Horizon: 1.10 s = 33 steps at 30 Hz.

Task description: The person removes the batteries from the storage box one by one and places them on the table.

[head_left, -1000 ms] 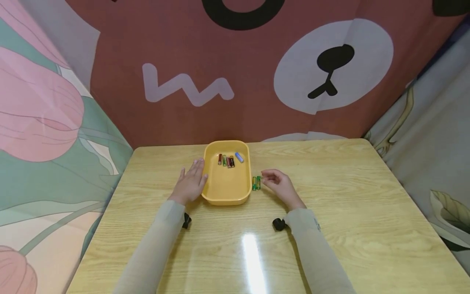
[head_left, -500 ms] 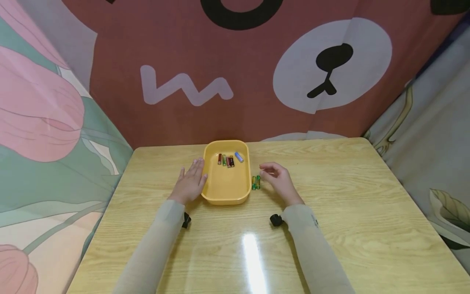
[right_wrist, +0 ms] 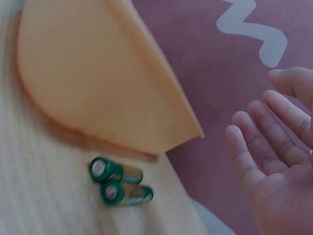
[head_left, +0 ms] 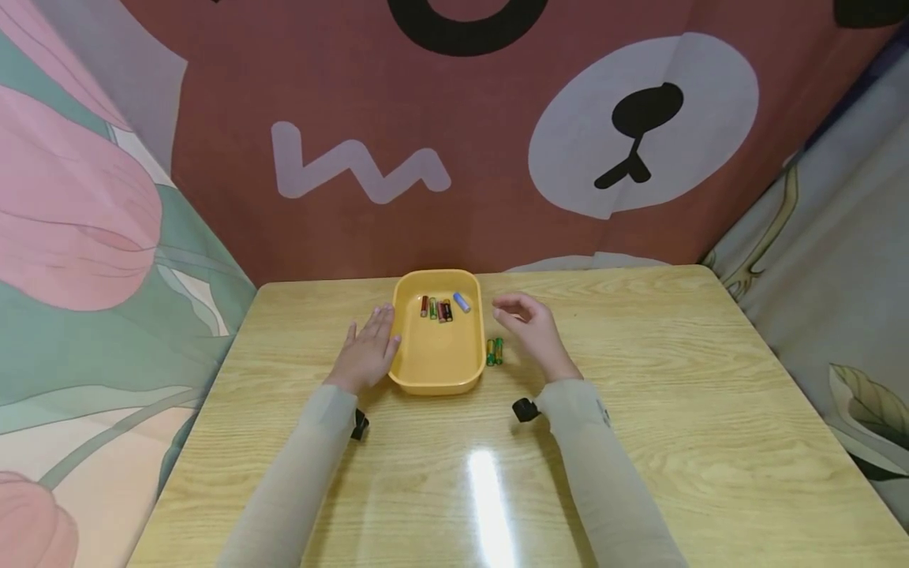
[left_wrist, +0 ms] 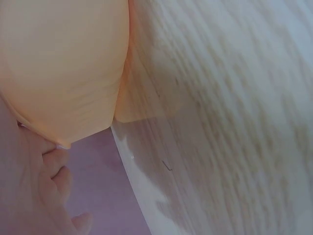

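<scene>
A yellow plastic tray (head_left: pixel 438 363) stands on the table with several batteries in its far half. Among those are a dark red battery (head_left: pixel 424 306) and a blue battery (head_left: pixel 461 303) lying slanted. My left hand (head_left: pixel 364 351) rests along the tray's left wall, fingers straight. Just outside the right wall, two green-and-gold batteries, one (head_left: pixel 499 351) right of the other (head_left: pixel 491 352), lie side by side. Beyond them my right hand (head_left: pixel 531 327) hovers beside the tray's far right side. In the right wrist view its fingers (right_wrist: pixel 266 115) are loosely bent and hold nothing.
The wooden table (head_left: pixel 675 410) extends around the tray on all sides. A curtain with a bear print (head_left: pixel 483 221) hangs along the back edge, and a flowered curtain (head_left: pixel 92 237) hangs at the left.
My right hand has moved away from beside the two green batteries, farther back and slightly left toward the tray's far right side. My left hand, the tray and the batteries look unmoved.
</scene>
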Tool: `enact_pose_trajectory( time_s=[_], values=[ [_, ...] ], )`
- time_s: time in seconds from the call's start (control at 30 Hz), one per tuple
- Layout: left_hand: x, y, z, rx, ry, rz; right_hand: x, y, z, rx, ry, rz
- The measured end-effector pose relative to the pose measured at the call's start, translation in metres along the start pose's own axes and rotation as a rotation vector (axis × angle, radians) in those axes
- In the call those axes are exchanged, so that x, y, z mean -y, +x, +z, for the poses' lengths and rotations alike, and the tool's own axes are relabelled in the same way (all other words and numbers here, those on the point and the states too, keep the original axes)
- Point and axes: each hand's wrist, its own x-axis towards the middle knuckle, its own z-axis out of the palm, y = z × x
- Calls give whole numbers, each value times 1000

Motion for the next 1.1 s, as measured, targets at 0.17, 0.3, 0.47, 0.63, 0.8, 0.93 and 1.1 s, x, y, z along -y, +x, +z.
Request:
enact_pose_trajectory(
  time_s=[0.17, 0.3, 0.47, 0.63, 0.8, 0.93, 1.1],
  values=[
    [0, 0, -1, -4, 4, 4, 10, 8, 4, -3, -22, 0],
    [-1, -1, -2, -5, -1, 9, 19, 15, 9, -24, -17, 11],
    [-3, -2, -5, -6, 1, 11, 25, 24, 18, -40, 31, 7],
    [-4, -3, -5, -14, 8, 12, 24, 35, 27, -36, 106, 3],
    [-4, -4, -7, 5, 15, 2, 28, 44, 36, -57, 127, 69],
    [-5, -3, -8, 1, 20, 2, 28, 51, 44, -46, 140, 81],
    [-6, -3, -7, 1, 16, 2, 27, 59, 54, -22, 130, 58]
  ],
)
